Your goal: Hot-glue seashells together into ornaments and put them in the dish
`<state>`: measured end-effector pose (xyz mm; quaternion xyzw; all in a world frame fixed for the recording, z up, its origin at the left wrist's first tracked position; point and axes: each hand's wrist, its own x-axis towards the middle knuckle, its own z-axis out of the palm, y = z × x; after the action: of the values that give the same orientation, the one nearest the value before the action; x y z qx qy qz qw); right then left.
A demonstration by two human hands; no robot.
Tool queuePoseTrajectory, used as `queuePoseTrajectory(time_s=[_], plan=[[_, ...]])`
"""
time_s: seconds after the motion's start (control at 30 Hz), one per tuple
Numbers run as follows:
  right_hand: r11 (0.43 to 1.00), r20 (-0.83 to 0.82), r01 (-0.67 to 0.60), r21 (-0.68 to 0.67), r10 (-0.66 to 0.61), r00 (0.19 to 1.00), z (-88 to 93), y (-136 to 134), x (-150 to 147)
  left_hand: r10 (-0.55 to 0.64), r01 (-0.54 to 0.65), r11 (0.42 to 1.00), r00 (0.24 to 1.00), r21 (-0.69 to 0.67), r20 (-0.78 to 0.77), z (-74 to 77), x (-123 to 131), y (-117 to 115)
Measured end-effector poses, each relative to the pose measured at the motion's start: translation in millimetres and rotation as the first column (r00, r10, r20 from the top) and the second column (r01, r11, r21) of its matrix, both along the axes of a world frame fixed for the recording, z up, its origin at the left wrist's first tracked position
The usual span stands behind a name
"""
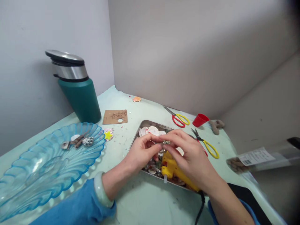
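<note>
Over a metal tray (143,122), my left hand (142,148) and my right hand (187,148) meet, their thumbs and fingers pinched together. Between the fingertips is a small shiny gold-and-grey piece (166,142); its kind is too small to make out. Beneath them the tray holds white shells (153,130) and other small pieces. A yellow glue gun (172,172) lies across its near right part, partly hidden by my right hand, its clear nozzle end over the front rim.
At left are a blue scalloped plate (50,178) with several shells and twigs, and a green bottle (81,100). Brown card (114,117) lies behind. Two scissors (180,119), a red cup (200,120) and a bag (253,157) are right; the cable (200,207) runs frontward.
</note>
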<state>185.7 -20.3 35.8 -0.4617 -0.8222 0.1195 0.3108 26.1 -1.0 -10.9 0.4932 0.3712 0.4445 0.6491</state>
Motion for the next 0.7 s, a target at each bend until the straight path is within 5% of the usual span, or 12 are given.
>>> queuePoseTrajectory(time_s=[0.17,0.27,0.4,0.53,0.7], plan=[[0.997,0.127,-0.035,0.071,0.026,0.992,-0.9,0,1,-0.005,0.007,1.000,0.998,0.025,-0.070,1.4,1,0],[0.999,0.022,-0.004,0.040,0.003,1.000,-0.4,2,4,-0.041,0.042,0.999,0.997,0.012,-0.068,1.7,1,0],[0.981,-0.168,0.088,-0.171,-0.117,0.979,1.5,3,7,-0.081,0.081,0.996,0.997,-0.039,0.009,2.7,-1,0],[0.897,-0.303,0.146,-0.418,-0.289,0.908,4.4,4,8,-0.053,0.062,0.995,0.993,-0.082,0.103,4.1,-1,0],[0.867,-0.336,0.192,-0.459,-0.370,0.866,2.9,5,10,-0.015,0.024,0.996,0.994,-0.082,0.110,4.3,-2,0]])
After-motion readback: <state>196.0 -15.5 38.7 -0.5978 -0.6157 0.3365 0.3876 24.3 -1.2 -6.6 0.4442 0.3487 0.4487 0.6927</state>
